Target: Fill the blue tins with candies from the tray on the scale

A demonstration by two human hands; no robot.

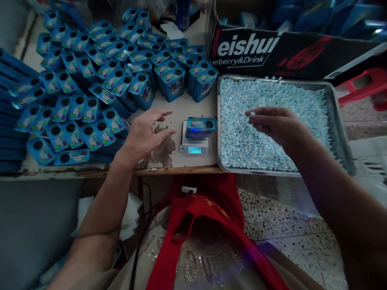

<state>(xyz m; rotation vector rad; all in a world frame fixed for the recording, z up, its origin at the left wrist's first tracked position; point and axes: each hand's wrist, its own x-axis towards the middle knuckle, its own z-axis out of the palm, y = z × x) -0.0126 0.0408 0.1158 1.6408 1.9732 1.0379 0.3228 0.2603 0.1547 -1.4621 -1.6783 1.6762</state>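
Observation:
Over the tray's middle, my right hand (273,121) pinches a small pale candy (252,114) between thumb and fingertips. Below it, the metal tray (222,161) is spread with many light blue candies (250,149). My left hand (148,131) is above the tabletop with thumb and fingers apart, holding nothing. Between the hands, a blue candy tin (196,128) rests on a small white scale (184,141); this spot is partly pixelated. Nearest my left hand stand several blue tins (142,89) with round dark holes in their tops.
Many blue tins (72,72) crowd the table's left side. A black carton (290,56) with blue packs stands behind the tray. A red plastic stool (363,86) is at the right. The table's wooden front edge (181,170) runs before my red apron (208,201).

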